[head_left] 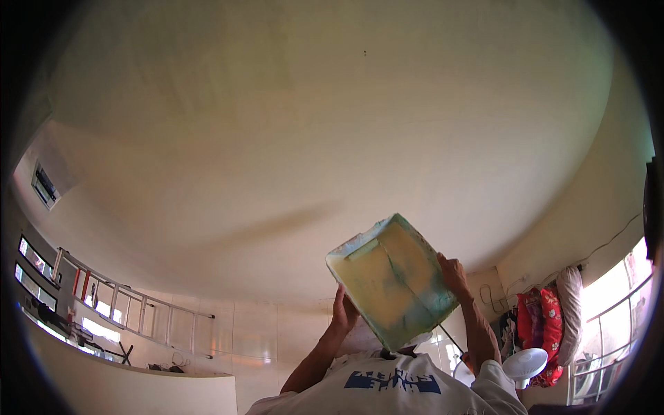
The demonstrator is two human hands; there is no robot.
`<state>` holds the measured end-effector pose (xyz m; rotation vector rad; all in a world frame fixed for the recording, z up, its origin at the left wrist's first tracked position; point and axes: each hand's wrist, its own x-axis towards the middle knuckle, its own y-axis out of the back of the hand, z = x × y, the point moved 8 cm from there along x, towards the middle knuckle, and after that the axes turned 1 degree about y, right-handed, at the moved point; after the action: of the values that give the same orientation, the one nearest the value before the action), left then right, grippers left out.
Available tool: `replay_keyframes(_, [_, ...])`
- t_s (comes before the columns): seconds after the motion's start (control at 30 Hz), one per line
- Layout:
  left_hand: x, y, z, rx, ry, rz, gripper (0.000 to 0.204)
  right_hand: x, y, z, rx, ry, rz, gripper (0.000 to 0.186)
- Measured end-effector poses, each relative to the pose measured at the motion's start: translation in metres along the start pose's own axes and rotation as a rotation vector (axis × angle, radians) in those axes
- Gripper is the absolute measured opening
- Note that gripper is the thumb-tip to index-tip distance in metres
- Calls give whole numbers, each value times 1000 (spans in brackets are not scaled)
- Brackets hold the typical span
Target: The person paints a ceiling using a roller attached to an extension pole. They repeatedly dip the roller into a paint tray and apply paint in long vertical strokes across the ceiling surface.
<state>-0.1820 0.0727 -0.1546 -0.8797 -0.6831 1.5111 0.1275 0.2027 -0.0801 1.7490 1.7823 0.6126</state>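
Note:
A shallow, roughly square paint tray (387, 280) hangs tilted in front of my chest, its inside coated yellowish with green and blue stains and a crusted rim. My left hand (344, 315) is closed on its left edge, the thumb up along the rim. On the opposite edge, my right hand (453, 277) grips near the upper right side. Most of the fingers are hidden behind or against the tray. A thin dark rod (452, 337) shows beside my right forearm; what it belongs to is unclear.
A broad pale surface (311, 124) fills most of the view. At left, a metal ladder (155, 318) lies sideways beyond a low wall (152, 387). At right are a white round object (526, 363), hanging red patterned cloths (550, 318) and a barred window (615, 311).

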Motion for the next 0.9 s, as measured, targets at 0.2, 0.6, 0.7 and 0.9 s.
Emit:
replay_keyframes(0.2, [17, 6, -25, 18, 23, 15, 55, 29, -4, 9, 16, 72, 12, 71])
replay_keyframes(0.6, [24, -1, -18, 17, -12, -26, 62, 45, -19, 19, -21, -3, -101, 71])
replay_keyframes(0.7, [23, -5, -16, 46, 45, -41, 61, 43, -24, 22, -5, 17, -85, 71])
replay_keyframes(0.9, [28, 1, -18, 74, -38, 17, 61, 52, -29, 41, -84, 80, -213, 66])
